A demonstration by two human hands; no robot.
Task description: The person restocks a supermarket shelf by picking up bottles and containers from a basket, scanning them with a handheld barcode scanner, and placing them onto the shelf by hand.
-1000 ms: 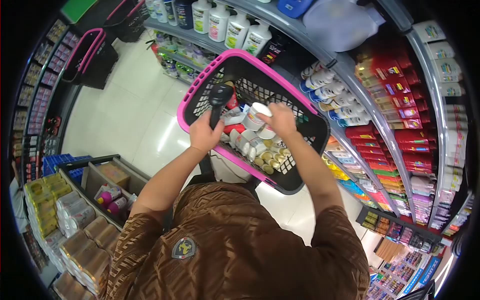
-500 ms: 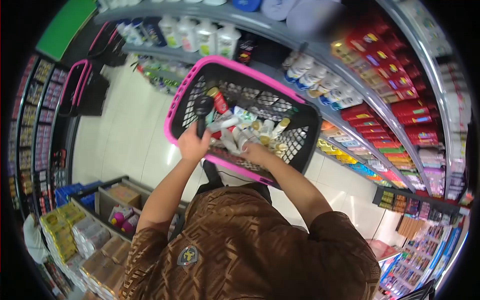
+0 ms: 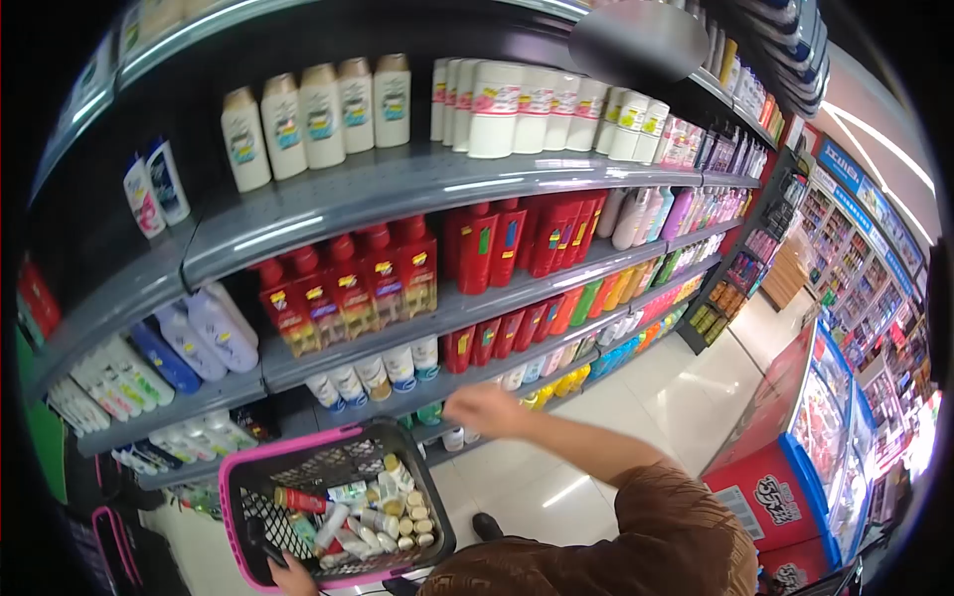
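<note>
At the lower left, my left hand (image 3: 291, 576) is closed on the black handle (image 3: 260, 541) of a black shopping basket with a pink rim (image 3: 229, 497); part of this hand is cut off by the frame's edge. Inside the basket lie several bottles, among them a red one with a gold cap (image 3: 301, 500), white ones and gold-capped ones (image 3: 417, 514). My right hand (image 3: 487, 409) is raised above the basket's right side, in front of the lower shelves. Its fingers are blurred, and no item shows in it. White bottles with blue bases (image 3: 399, 368) stand just beyond it.
Long grey shelves (image 3: 343, 189) carry cream bottles (image 3: 323, 117), white packs (image 3: 495, 109) and red pump bottles (image 3: 348, 280). A red and blue chest freezer (image 3: 765, 497) stands at the right. More black baskets with pink rims (image 3: 117, 546) are at the lower left.
The view has turned up and to the right toward the shelves. My right hand has come out of the basket and moved up. My left hand keeps hold of the handle.
</note>
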